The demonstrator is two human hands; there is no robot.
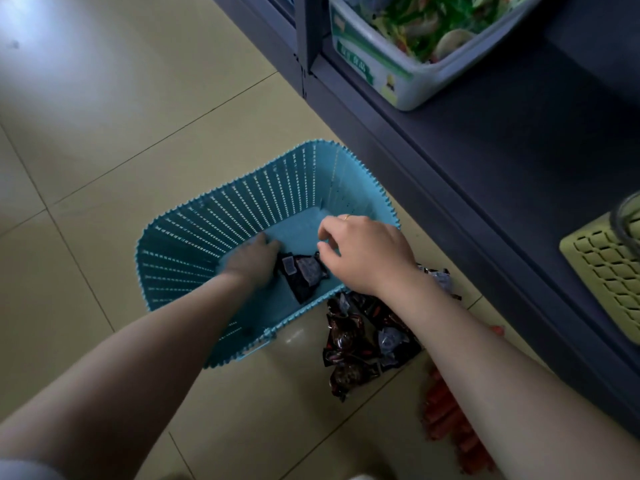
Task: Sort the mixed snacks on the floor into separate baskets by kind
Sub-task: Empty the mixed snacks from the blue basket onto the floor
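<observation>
Tiled floor | left hand fingers hidden in basket | right hand loosely curled, empty

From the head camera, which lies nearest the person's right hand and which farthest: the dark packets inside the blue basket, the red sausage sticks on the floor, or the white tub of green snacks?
1. Dark packets in the blue basket, right at the right hand's fingertips.
2. Red sausage sticks, on the floor beside the forearm, toward the person.
3. White tub, up on the dark shelf, far side.
</observation>
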